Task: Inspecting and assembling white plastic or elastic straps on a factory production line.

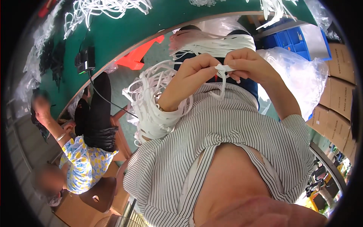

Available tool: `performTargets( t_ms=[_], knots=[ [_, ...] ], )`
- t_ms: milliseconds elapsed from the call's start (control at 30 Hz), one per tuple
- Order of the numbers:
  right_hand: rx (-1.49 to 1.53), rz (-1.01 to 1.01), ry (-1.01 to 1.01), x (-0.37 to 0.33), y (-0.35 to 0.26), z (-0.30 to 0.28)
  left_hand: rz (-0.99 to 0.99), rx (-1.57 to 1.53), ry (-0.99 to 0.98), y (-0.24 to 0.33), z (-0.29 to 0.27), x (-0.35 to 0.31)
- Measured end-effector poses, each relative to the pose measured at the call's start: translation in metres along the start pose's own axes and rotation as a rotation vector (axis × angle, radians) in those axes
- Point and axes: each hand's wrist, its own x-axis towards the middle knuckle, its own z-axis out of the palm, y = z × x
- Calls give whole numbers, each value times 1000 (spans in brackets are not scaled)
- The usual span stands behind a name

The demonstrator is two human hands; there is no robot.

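Observation:
My left hand (198, 68) and my right hand (249, 65) meet above my lap. Fingertips of both are pinched on one white strap (222, 84), whose looped end hangs between them. It bunches or crosses itself at my fingers; whether it is knotted I cannot tell. A thick bundle of similar white straps (151, 102) is draped around my left forearm. More white straps (215, 45) lie side by side across my knees, just beyond my hands.
A green table (113, 22) bears piles of white straps (107, 9) and a black device (84, 60) with a cable. At left a co-worker (85, 162) sits. A clear plastic bag (295, 72), blue bin (293, 41) and cardboard boxes (334, 98) stand at right.

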Motion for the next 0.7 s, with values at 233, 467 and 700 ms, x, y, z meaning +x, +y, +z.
performTargets(
  t_ms=[233, 467, 700],
  knots=[
    [-681, -494, 221, 3, 3, 4, -82, 72, 11, -3, -5, 5],
    [-1503, -1004, 431, 12, -5, 23, 69, 472, 148, -12, -9, 11],
    [-604, -585, 227, 32, -1, 2, -88, 327, 187, -5, -25, 0]
  ],
)
